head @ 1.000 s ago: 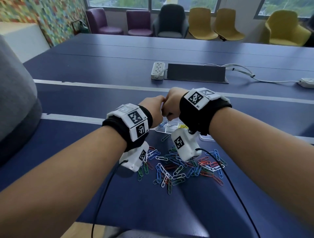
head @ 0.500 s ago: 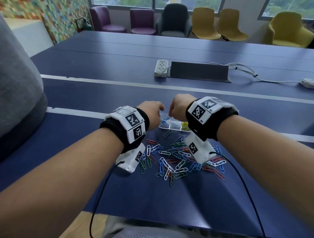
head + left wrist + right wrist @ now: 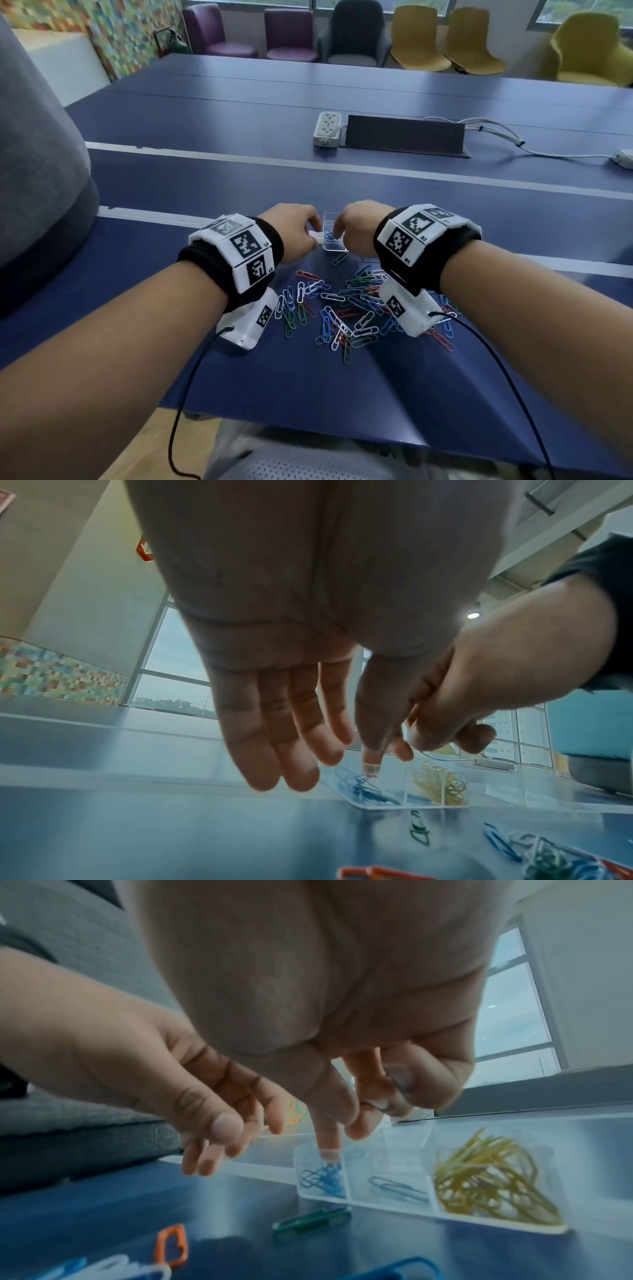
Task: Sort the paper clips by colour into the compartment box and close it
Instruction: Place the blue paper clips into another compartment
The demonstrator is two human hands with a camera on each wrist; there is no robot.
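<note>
A clear compartment box (image 3: pixel 334 248) lies on the blue table beyond a loose pile of mixed paper clips (image 3: pixel 346 308). Its left compartment holds blue clips (image 3: pixel 322 1177), the one beside it a single bluish clip (image 3: pixel 397 1188), and a larger one yellow clips (image 3: pixel 489 1183). My right hand (image 3: pixel 359 224) is over the box. One finger (image 3: pixel 327 1139) reaches straight down onto the blue clips while the others curl. My left hand (image 3: pixel 294 228) hovers at the box's left edge, its fingers (image 3: pixel 274 737) straight and holding nothing. A green clip (image 3: pixel 311 1221) lies just in front of the box.
A white power strip (image 3: pixel 327 129) and a black cable panel (image 3: pixel 406 135) sit further back, with cables (image 3: pixel 496 133) trailing right. A grey padded shape (image 3: pixel 37 171) borders the table's left side. An orange clip (image 3: pixel 306 275) lies left of the pile. Chairs line the far wall.
Both hands were raised and pressed together above the box. They have since parted and lowered to it, and a right finger now reaches into the blue compartment.
</note>
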